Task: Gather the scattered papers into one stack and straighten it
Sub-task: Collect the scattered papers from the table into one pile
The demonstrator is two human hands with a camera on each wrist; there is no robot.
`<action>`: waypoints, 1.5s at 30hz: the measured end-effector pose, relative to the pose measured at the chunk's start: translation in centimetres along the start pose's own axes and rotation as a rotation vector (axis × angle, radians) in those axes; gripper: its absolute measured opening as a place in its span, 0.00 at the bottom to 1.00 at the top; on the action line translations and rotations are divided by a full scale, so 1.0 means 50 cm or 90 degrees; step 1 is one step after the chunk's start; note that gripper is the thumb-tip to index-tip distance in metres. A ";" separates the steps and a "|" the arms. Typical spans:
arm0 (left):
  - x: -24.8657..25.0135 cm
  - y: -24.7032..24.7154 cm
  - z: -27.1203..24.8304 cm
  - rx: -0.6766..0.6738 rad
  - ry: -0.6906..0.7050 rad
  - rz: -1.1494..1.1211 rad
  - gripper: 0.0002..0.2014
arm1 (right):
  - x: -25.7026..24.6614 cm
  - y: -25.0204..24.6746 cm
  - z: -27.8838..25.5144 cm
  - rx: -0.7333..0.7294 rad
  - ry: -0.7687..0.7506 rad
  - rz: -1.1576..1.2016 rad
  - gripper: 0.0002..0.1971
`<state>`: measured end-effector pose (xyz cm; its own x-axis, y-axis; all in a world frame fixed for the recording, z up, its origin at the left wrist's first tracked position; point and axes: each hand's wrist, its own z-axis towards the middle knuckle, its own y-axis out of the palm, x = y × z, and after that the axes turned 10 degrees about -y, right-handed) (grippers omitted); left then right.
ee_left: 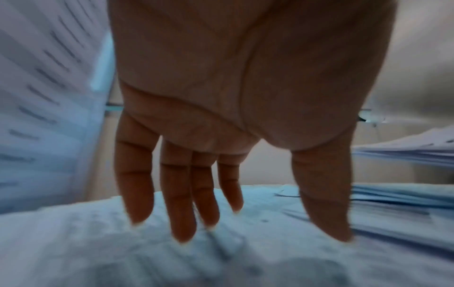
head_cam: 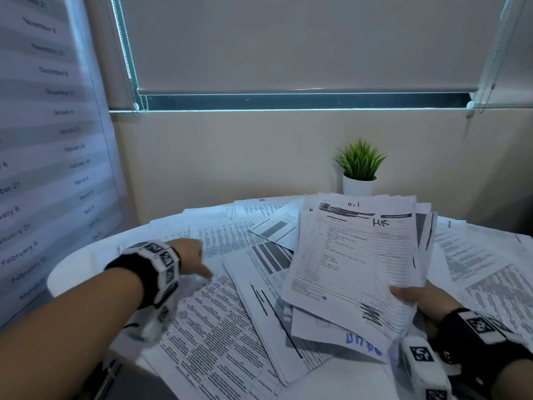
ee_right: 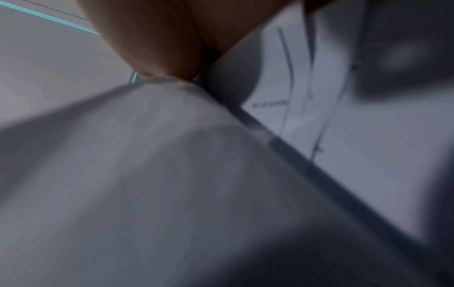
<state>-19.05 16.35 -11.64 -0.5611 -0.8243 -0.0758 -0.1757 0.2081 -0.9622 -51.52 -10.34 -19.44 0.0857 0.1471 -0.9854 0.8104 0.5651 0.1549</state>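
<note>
Gathering loose printed white paper sheets (head_cam: 219, 321) from the round white worktop (head_cam: 72, 272).
Your right hand (head_cam: 418, 298) pinched the fanned bundle (head_cam: 354, 255); your left hand (ee_left: 221, 116) hovered spread, empty. The loose fan risked slipping.

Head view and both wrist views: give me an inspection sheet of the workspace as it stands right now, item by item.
Surface: round white table, mostly covered with paper.
Job's things: gathered sheaf of papers, top sheet marked "HR", raised and uneven; loose printed sheets lie overlapping at mixed angles.
Clutter: small potted plant at the table's far edge.
Grippers: left hand with fingers straight, reaching down to the loose sheets; right hand grips the sheaf's lower edge.
Cables: nothing seen; only blind cords by the window.
Surroundings: lowered roller blind, beige wall, date chart at left.
</note>
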 end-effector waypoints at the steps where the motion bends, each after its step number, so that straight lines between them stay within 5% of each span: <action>1: -0.031 0.004 -0.001 -0.014 -0.015 0.031 0.27 | 0.003 -0.001 0.003 -0.006 -0.001 -0.001 0.21; 7: -0.131 0.056 -0.004 -0.149 -0.044 -0.066 0.22 | 0.006 -0.004 0.012 -0.010 0.009 0.017 0.20; 12: -0.131 0.076 0.005 -0.106 0.012 -0.083 0.11 | 0.005 -0.001 0.011 -0.017 0.011 0.019 0.19; 16: -0.117 0.020 -0.003 0.082 -0.005 0.012 0.04 | 0.001 -0.001 0.009 -0.025 0.009 0.034 0.21; 20: -0.135 -0.071 -0.015 0.196 -0.051 -0.024 0.08 | 0.008 -0.008 0.012 -0.065 -0.005 0.057 0.53; 22: -0.150 -0.117 -0.027 0.273 -0.051 -0.064 0.08 | 0.014 -0.012 0.017 -0.073 -0.012 0.066 0.58; 25: -0.164 -0.191 -0.051 0.385 -0.056 -0.131 0.09 | 0.011 -0.010 0.014 -0.066 -0.010 0.049 0.57; 30: -0.161 -0.286 -0.083 0.493 -0.038 -0.411 0.09 | -0.009 0.005 -0.007 -0.045 -0.006 0.052 0.41; 35: -0.107 -0.281 -0.081 0.440 0.001 -0.745 0.07 | -0.002 0.002 -0.001 -0.053 -0.011 0.049 0.50; 38: -0.036 -0.242 -0.078 0.386 -0.014 -0.791 0.12 | 0.007 -0.004 0.009 -0.049 -0.010 0.036 0.53; 42: 0.080 -0.151 -0.056 0.296 0.019 -0.871 0.07 | 0.003 0.001 0.004 -0.023 0.005 0.033 0.36; 45: 0.170 -0.078 -0.053 0.192 0.055 -0.973 0.21 | 0.005 -0.003 0.009 -0.018 0.011 0.020 0.23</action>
<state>-25.28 9.94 -7.84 -0.0529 -0.1127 0.9922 -0.4449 -0.8869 -0.1244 -51.36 -10.74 -19.76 0.0996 0.1791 -0.9788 0.7907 0.5829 0.1872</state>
